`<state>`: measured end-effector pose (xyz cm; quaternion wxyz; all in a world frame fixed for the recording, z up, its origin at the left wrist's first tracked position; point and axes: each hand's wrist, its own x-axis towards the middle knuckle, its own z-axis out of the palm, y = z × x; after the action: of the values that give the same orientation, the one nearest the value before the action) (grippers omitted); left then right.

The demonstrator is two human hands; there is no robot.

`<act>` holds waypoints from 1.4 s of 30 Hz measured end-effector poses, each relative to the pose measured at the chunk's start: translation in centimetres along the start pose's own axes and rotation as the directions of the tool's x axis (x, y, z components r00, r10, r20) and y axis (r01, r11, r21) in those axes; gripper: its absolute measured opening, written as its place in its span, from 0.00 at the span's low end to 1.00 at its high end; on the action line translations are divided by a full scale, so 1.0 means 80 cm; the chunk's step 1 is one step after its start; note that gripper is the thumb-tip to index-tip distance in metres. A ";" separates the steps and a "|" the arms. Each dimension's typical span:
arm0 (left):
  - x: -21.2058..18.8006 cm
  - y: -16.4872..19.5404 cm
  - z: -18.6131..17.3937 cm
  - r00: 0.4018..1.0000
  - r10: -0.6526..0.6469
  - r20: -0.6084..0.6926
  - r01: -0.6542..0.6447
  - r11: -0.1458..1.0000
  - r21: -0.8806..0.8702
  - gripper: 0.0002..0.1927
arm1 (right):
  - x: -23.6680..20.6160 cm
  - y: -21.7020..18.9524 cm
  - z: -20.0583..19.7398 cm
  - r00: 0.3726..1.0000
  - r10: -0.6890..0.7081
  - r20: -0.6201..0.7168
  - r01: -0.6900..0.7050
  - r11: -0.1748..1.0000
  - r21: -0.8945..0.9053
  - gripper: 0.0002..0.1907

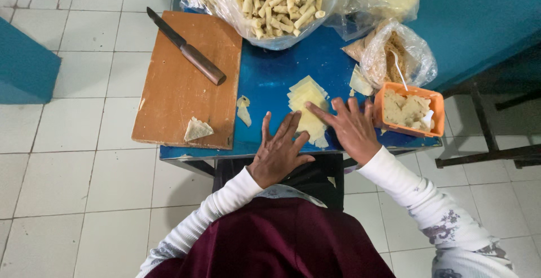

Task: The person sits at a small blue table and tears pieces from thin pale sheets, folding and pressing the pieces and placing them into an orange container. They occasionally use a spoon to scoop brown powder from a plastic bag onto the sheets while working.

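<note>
While the person leans over the blue table (270,80), both hands lie flat and open on the pale wrappers (307,100) near its front edge, gripping nothing. The left hand (279,151) sits at about 7 o'clock from the stack, fingers spread, tips touching the lowest sheet. The right hand (352,128) is at 4 o'clock from it, fingers splayed, forefinger pressing across the sheet.

Just right of that hand, at 3 o'clock, stands an orange tub (383,109) of pale filling, touching the little finger. At 9 o'clock from the stack lies a small scrap (244,111) of dough. Further left, a wooden board (180,86) overhangs the table's edge, with a folded triangle (198,129) at its near corner and a knife (186,48) lying slantwise at its far end.

Farthest off, at 12 o'clock, a clear bag (279,1) of finished rolls sits beside another bag (394,55) of crumbs at 2 o'clock.
</note>
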<state>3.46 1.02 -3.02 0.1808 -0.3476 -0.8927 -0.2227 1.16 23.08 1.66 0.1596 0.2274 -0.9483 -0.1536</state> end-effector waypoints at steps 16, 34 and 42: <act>0.000 0.003 -0.009 0.999 0.006 -0.045 -0.007 1.000 -0.017 0.27 | 0.031 0.012 0.023 0.997 0.026 -0.079 -0.032 0.996 -0.081 0.37; 0.000 0.003 -0.007 0.999 -0.002 -0.050 0.000 0.999 -0.040 0.27 | 0.050 0.020 0.029 0.985 0.040 -0.166 -0.063 0.988 -0.138 0.32; 0.000 0.003 -0.007 0.999 -0.012 -0.049 0.011 0.999 -0.037 0.26 | 0.042 0.016 0.028 0.992 -0.021 -0.128 0.017 0.999 -0.028 0.38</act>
<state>3.77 0.89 -2.49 0.1949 -0.3401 -0.8858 -0.2485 -3.03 23.00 0.88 0.2216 0.2437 -0.9317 -0.1531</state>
